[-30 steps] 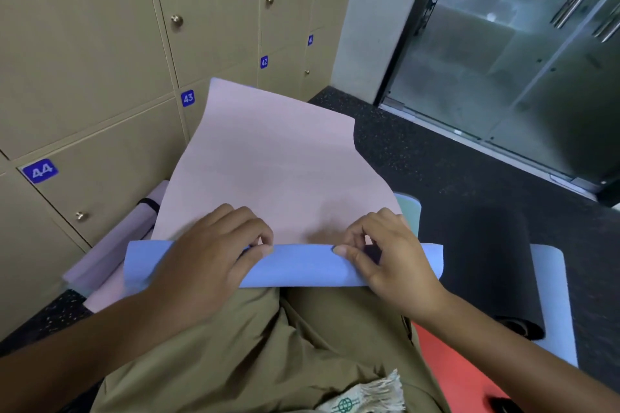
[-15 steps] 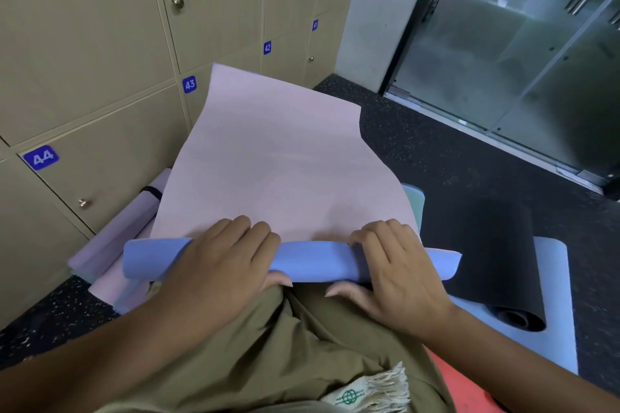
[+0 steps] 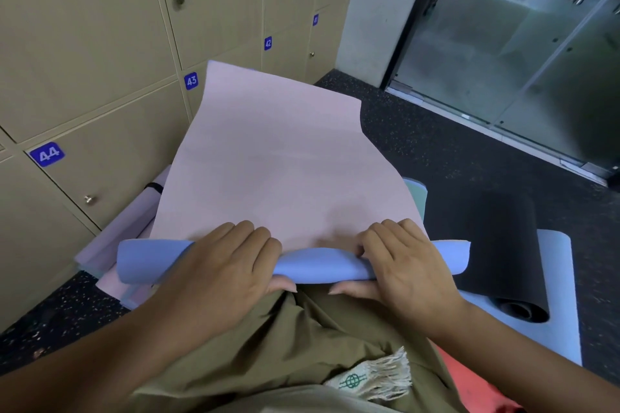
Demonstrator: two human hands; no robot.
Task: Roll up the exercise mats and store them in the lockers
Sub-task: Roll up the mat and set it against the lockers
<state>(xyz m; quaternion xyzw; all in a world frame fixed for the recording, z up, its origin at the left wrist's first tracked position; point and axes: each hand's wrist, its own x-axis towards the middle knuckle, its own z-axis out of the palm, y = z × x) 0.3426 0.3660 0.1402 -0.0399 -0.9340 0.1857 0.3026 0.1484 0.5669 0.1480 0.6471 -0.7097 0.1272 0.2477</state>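
While both hands, left hand (image 3: 221, 265) and right hand (image 3: 402, 265), grip the mat (image 3: 275, 161)'s rolled near edge, it stretches away toward the lockers (image 3: 100, 43).

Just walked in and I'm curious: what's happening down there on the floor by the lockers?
A person is rolling up an exercise mat, pink on top and blue underneath. The left hand and right hand both grip the short blue roll at the near end; most of the mat lies flat, unrolled. A black mat lies partly rolled to the right. The lockers in view are all closed.
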